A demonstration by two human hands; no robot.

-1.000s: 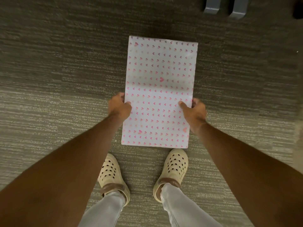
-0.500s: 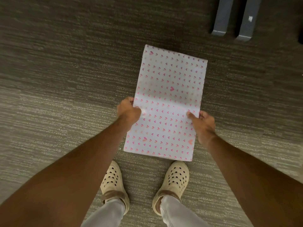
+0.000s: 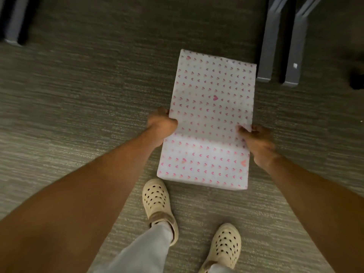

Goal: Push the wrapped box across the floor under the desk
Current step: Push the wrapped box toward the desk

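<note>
The wrapped box [image 3: 210, 107], a long flat rectangle in white paper with small pink hearts, lies on the grey carpet ahead of my feet. My left hand [image 3: 160, 125] grips its left long edge near the middle. On the opposite long edge my right hand [image 3: 258, 142] holds on, with the thumb on top of the paper. The box's far right corner sits close to two grey metal desk legs [image 3: 275, 46]. The desk top is out of view.
Another grey desk leg [image 3: 13, 22] stands at the far left. A dark object [image 3: 357, 80] lies at the right edge. My two feet in cream clogs [image 3: 157, 200] are on the carpet [image 3: 78, 99] behind the box, the left one forward.
The box has slid forward along the carpet toward the desk legs, with both hands still on its sides. My left foot has stepped forward. The view has moved closer to the desk legs.
</note>
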